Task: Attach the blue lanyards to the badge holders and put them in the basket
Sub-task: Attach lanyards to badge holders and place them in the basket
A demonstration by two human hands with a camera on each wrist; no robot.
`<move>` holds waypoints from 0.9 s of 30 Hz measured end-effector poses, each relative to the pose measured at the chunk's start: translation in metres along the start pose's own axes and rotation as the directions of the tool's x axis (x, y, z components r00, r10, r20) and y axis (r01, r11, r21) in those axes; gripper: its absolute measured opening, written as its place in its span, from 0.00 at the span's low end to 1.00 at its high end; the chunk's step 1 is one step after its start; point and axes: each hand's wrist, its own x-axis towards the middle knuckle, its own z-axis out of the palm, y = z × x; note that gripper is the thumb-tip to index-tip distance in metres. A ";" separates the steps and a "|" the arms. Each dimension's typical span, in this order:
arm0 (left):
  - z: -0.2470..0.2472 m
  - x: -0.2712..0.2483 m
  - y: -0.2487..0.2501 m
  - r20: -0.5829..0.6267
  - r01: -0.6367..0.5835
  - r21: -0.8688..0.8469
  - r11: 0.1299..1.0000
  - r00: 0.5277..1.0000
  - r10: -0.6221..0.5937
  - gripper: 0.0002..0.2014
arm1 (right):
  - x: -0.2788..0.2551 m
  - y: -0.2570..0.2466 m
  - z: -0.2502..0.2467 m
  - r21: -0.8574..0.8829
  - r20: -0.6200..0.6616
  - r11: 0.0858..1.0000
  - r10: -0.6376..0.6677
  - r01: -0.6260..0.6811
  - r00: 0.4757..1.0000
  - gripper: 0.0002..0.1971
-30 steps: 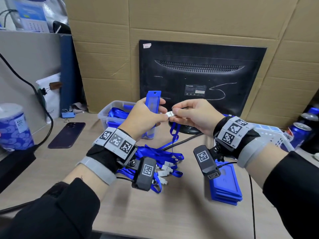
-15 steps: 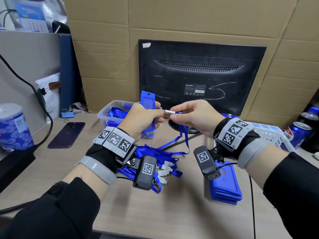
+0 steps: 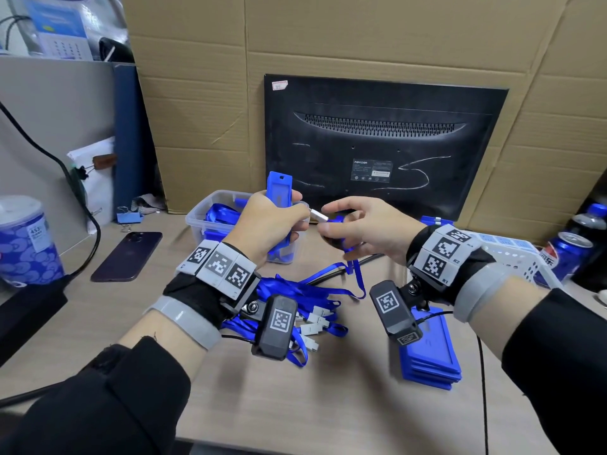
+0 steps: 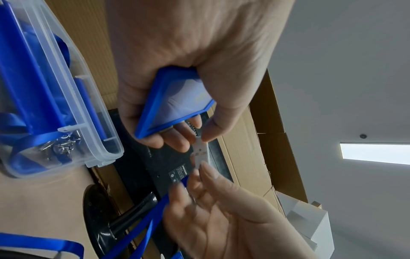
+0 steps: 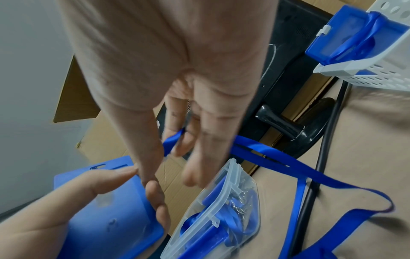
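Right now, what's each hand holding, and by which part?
Left hand grips the badge holder around its lower half and pinches the white clip at one end. Right hand touches the clip's other end, lanyard trailing from its fingers.

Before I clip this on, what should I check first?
1. Left hand grips the badge holder upright: ok.
2. Left fingertips pinch the white clip: ok.
3. Clip hooked into the holder's slot: not ok, they are apart.
4. Right hand firmly holds the blue lanyard: cannot tell, the strap runs through blurred fingers.
5. White basket waits on the right: ok.
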 end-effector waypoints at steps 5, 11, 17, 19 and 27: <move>0.000 -0.001 0.002 0.000 0.011 0.022 1.000 1.000 -0.011 0.11 | 0.000 -0.003 0.000 -0.087 -0.051 0.988 -0.131 0.126 0.990 0.13; 0.002 -0.005 0.003 0.048 -0.024 0.108 0.994 0.999 0.019 0.13 | -0.004 -0.002 0.004 -0.002 0.153 0.990 -0.141 0.143 0.978 0.12; 0.000 -0.008 0.005 0.138 -0.038 0.136 0.990 0.990 0.019 0.13 | -0.003 0.001 -0.003 0.009 0.125 0.988 -0.152 0.152 0.980 0.11; 0.000 -0.008 0.006 0.159 -0.024 0.121 0.992 0.987 0.005 0.13 | -0.004 -0.001 -0.004 -0.011 0.092 0.984 -0.178 0.179 0.980 0.11; 0.000 -0.015 0.013 0.300 0.113 0.006 0.994 0.948 -0.110 0.11 | -0.004 -0.002 -0.006 0.066 -0.011 0.973 -0.223 0.223 0.975 0.17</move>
